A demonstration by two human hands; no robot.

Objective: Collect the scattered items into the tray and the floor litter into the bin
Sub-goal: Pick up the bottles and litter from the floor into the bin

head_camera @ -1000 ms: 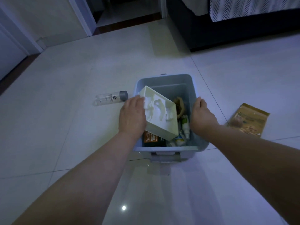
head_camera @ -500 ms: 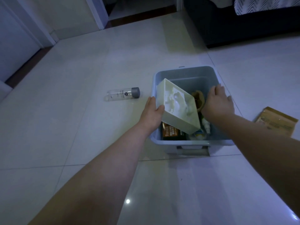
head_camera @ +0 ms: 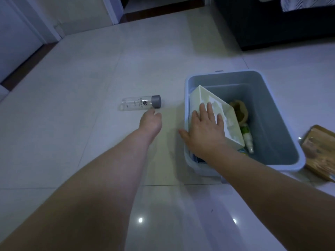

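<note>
The right fingers [head_camera: 209, 109] now lie straight and spread on the white insert [head_camera: 231, 127], where half a second ago they were at the tub's far side. The right hand [head_camera: 204, 132] presses flat on it and grips nothing, its thumb out over the near left rim. The left fingers [head_camera: 151, 112] have let go of the insert's edge and now point at the bottle [head_camera: 140, 104]. They look loosely extended and hold nothing; whether a tip touches the bottle I cannot tell. The left hand [head_camera: 150, 122] is over the floor, left of the tub [head_camera: 282, 113].

The insert is a moulded white shell, tilted against the tub's left wall, over a small spray bottle [head_camera: 247, 136]. The clear bottle lies on its side on the tiles, its grey cap [head_camera: 156, 101] toward the tub. A brown packet [head_camera: 320, 153] lies just beside the tub's right rim.
</note>
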